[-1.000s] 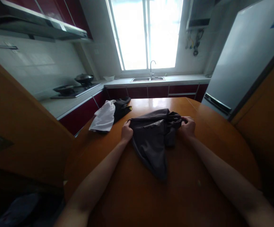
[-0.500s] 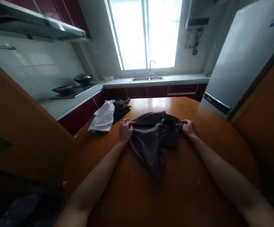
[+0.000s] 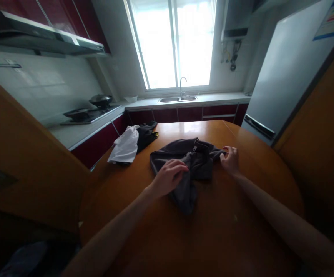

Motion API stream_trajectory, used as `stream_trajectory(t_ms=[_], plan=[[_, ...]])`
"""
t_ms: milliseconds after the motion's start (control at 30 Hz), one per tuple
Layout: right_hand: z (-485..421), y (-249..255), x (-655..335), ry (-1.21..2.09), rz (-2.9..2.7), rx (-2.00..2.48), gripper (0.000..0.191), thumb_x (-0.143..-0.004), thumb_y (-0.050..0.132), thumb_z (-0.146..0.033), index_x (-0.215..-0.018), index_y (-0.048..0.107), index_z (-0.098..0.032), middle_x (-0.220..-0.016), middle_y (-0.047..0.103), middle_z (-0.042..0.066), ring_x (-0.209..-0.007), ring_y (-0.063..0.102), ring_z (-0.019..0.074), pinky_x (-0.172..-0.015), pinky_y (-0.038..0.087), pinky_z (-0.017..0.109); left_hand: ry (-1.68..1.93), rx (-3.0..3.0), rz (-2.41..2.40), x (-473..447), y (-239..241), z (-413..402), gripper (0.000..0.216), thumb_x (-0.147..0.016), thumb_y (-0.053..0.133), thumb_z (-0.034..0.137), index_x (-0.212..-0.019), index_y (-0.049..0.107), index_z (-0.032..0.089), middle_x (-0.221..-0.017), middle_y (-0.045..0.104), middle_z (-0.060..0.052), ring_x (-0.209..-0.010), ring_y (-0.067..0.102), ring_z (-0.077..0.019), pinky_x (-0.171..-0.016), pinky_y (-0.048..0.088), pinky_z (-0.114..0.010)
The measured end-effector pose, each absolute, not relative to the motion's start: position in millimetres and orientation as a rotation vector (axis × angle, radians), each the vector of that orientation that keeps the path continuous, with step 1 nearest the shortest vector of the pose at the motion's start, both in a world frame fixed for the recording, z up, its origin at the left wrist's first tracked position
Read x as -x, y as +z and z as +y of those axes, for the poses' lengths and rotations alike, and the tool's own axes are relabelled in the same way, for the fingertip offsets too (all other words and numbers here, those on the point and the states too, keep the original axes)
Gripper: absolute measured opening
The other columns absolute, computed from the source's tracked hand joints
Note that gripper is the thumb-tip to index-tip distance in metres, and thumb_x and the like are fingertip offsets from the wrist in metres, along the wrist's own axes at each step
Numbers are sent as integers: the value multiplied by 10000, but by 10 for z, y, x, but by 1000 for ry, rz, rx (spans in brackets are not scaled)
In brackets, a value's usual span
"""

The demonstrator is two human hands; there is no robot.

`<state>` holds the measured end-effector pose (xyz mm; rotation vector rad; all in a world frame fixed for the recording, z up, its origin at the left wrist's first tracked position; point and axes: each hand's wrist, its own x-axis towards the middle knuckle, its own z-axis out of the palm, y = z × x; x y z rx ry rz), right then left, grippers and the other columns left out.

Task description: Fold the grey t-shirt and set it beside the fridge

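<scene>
A crumpled dark grey garment (image 3: pixel 167 151) lies on the wooden table in front of me, one end trailing towards me. A band with a small pale tag shows near its top; what kind of clothing it is I cannot make out. My left hand (image 3: pixel 168 179) is over the garment's middle, loosely curved with fingers apart, and no cloth shows in its grip. At the garment's right end my right hand (image 3: pixel 230 161) pinches a narrow tip of cloth between thumb and fingers.
White cloth (image 3: pixel 124 145) and black cloth (image 3: pixel 146 134) lie at the table's (image 3: pixel 259 184) far left edge. Beyond stand a counter with a sink (image 3: pixel 169 100), a stove with a lidded pan (image 3: pixel 100 100), and a fridge (image 3: pixel 282 69) at the right.
My left hand has let go of the garment's left edge and moved right and nearer, over its middle. My right hand stays at the right end, its fingers looser. The view has shifted slightly.
</scene>
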<state>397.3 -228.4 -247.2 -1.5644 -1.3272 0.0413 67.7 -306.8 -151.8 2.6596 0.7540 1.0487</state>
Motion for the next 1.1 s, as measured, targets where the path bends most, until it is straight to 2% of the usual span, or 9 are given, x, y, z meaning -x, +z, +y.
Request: stream_trajectory(t_ms=[67,167,233,300,400,533,733,1000,1100], plan=[[-2632,-2454,-3830,121,-1555,1453,215,-867,582,-361,-1005,624,-202,-1091,563,114,-956,597,257,-894,520,411,827,-2724,603,-709,-1555,-3399,282,-968,485,112,-1122,687,233,-1146,697,-78,-1105,619,-201,-1002,485,-368],[-3061,-2481,-3616,204,-1810,1464,313,-850,661,-448,-1063,625,-221,-1087,591,91,-939,609,252,-836,521,387,588,-2795,588,-697,-1762,-3751,325,-963,555,190,-1270,638,257,-1223,671,-85,-1191,588,-228,-1063,464,-398],[-3197,-2503,-3519,192,-1896,1510,336,-817,703,-386,-1101,626,-222,-1076,626,85,-983,611,266,-853,504,385,552,-2814,719,-667,-1936,-3849,459,-924,635,244,-1378,571,267,-1319,616,-98,-1263,540,-262,-1107,442,-448],[-3219,-2505,-3475,220,-1908,1552,315,-817,675,-271,-1125,629,-228,-1009,668,62,-961,626,254,-840,491,363,587,-2819,850,-632,-2083,-3860,565,-887,648,188,-1432,526,271,-1402,547,-104,-1311,493,-274,-1125,438,-473],[-3161,-2465,-3512,284,-1852,1588,253,-826,575,-153,-1047,665,-236,-945,699,37,-860,645,217,-780,478,324,679,-2850,918,-567,-2200,-3812,534,-838,586,49,-1322,622,273,-1416,518,-83,-1352,450,-271,-1141,442,-471],[-3166,-2355,-3797,207,-1849,1503,185,-805,542,-136,-870,690,-226,-939,692,49,-851,638,209,-777,477,317,891,-2775,975,-364,-2164,-3768,394,-888,488,33,-1113,718,260,-1323,562,-84,-1271,543,-243,-1081,508,-431],[-3485,-2101,-4571,124,-1787,1408,187,-801,531,-188,-844,710,-220,-875,689,55,-826,641,221,-798,494,337,1134,-2476,1224,234,-1998,-3853,360,-983,456,178,-1228,679,319,-1234,644,-60,-1109,666,-225,-992,568,-418],[-4168,-2039,-5099,357,-2012,1454,218,-795,540,-219,-873,741,-246,-897,699,52,-786,655,213,-714,505,323,821,-2415,1129,693,-2022,-4346,397,-949,490,165,-1217,716,352,-1209,711,-38,-1088,696,-209,-944,578,-322],[-4346,-2049,-5238,365,-2000,1528,212,-795,541,-215,-839,746,-250,-885,699,67,-789,666,221,-717,517,330,855,-2344,1213,872,-1987,-4441,335,-920,523,197,-1094,770,344,-1121,744,-34,-1018,718,-213,-895,588,-296]])
